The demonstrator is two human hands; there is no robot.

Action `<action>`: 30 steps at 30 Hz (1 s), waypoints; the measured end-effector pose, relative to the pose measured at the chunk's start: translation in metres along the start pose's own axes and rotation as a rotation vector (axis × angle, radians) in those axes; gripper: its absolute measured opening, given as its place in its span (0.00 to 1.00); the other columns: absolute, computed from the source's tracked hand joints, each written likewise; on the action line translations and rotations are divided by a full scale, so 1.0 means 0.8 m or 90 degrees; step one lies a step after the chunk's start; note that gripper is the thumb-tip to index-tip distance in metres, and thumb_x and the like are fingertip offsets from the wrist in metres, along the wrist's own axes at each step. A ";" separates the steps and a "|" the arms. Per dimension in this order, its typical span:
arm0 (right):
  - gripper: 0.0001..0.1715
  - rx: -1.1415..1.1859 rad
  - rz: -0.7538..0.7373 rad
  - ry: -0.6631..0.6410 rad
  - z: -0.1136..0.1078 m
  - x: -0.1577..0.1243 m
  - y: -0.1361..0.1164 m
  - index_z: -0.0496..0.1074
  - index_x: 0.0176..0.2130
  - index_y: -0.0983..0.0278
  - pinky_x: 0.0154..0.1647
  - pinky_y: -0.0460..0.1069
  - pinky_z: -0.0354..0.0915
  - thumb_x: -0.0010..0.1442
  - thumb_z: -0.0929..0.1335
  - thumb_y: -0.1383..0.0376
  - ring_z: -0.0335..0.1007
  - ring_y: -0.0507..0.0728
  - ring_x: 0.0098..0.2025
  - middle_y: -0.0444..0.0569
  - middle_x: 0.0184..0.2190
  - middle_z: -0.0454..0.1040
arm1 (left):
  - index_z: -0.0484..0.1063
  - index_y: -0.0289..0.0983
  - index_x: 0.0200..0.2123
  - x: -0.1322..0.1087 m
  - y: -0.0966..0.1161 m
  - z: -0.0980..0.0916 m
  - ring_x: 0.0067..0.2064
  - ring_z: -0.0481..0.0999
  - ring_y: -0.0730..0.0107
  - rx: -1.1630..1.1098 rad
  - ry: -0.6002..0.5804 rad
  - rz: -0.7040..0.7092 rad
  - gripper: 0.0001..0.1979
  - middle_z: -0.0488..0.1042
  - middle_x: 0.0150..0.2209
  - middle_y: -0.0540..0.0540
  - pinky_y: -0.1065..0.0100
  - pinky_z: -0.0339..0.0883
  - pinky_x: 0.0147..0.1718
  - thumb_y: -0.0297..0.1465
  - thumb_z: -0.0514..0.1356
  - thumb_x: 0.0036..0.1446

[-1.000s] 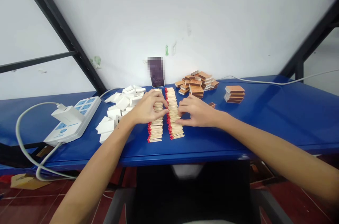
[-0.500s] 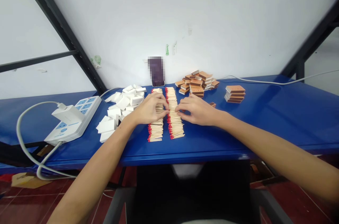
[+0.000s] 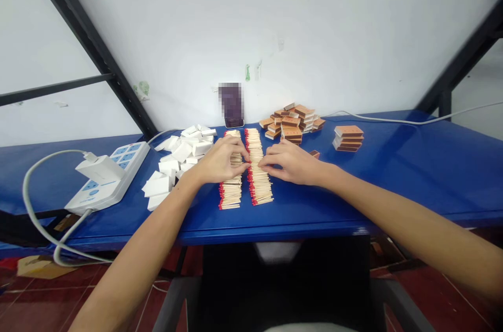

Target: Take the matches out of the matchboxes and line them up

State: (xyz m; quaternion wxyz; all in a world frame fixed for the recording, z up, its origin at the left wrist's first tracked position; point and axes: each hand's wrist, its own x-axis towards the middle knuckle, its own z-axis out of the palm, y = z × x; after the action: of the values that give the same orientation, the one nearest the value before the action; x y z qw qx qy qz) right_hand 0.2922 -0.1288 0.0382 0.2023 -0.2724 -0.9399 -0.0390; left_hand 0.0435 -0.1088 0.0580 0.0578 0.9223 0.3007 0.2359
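Two long rows of red-tipped matches lie side by side on the blue table: a left row of matches (image 3: 230, 196) and a right row of matches (image 3: 261, 188). My left hand (image 3: 225, 160) arches over the left row, thumb and forefinger curled together at the red heads of the right row. From the other side, my right hand (image 3: 291, 162) pinches at the bare stick ends of that same row. Both hands have hold of matches there; how many is hidden. Beside my right wrist, a matchbox (image 3: 315, 154) is partly covered.
White matchbox trays (image 3: 183, 152) lie heaped on the left, near a power strip (image 3: 104, 193) with a plugged-in charger (image 3: 102, 168). Orange-brown matchboxes (image 3: 291, 133) are piled at the back, with a neat matchbox stack (image 3: 348, 138) further right. A phone (image 3: 232, 107) leans on the wall.
Almost nothing differs. My right fingertips have shifted very slightly at the right row's stick ends, and the whole view has moved a little.
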 end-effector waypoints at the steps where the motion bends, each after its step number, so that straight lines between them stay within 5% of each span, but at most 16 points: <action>1: 0.16 -0.002 -0.002 -0.001 0.000 0.000 0.000 0.78 0.41 0.63 0.41 0.52 0.51 0.71 0.62 0.63 0.66 0.56 0.35 0.50 0.34 0.75 | 0.78 0.40 0.35 0.000 0.000 0.000 0.44 0.72 0.60 0.001 0.000 0.002 0.07 0.75 0.39 0.45 0.55 0.65 0.49 0.36 0.63 0.58; 30: 0.14 0.021 -0.026 0.008 -0.001 -0.001 -0.005 0.79 0.41 0.64 0.40 0.52 0.51 0.69 0.64 0.66 0.66 0.55 0.35 0.48 0.32 0.74 | 0.77 0.39 0.36 -0.002 0.000 -0.001 0.45 0.71 0.59 0.014 -0.011 0.006 0.09 0.75 0.40 0.45 0.56 0.64 0.49 0.38 0.66 0.56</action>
State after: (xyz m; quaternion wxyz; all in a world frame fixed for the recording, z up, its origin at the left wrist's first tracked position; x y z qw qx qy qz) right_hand 0.2911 -0.1324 0.0385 0.2121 -0.2499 -0.9443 -0.0293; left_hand 0.0420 -0.1097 0.0582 0.0490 0.9263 0.2982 0.2248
